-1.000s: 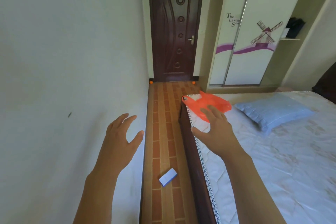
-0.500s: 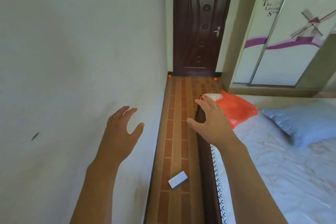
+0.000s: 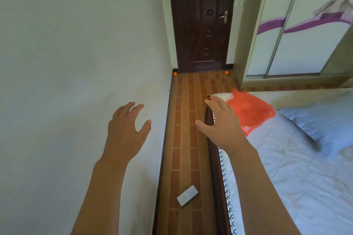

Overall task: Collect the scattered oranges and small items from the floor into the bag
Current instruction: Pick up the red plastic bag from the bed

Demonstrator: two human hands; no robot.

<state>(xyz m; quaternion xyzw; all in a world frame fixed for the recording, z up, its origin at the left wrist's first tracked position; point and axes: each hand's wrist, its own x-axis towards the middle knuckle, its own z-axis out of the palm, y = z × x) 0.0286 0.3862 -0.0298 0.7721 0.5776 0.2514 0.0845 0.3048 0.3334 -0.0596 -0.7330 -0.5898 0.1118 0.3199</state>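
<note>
An orange plastic bag lies on the mattress corner, partly behind my right hand. That hand reaches over the bed edge with fingers spread and holds nothing. My left hand hovers open in front of the white wall. Two small oranges sit on the floor at the foot of the door, one at the left corner and one at the right. A small white box lies on the brown tiled floor strip near me.
A narrow tiled floor strip runs between the white wall and the dark bed frame. A shut dark door ends it. A blue pillow lies on the mattress; a wardrobe stands at the right.
The view has swung left and moved closer to the door. My right hand has shifted from over the bag to the mattress corner beside it. Both hands remain open.
</note>
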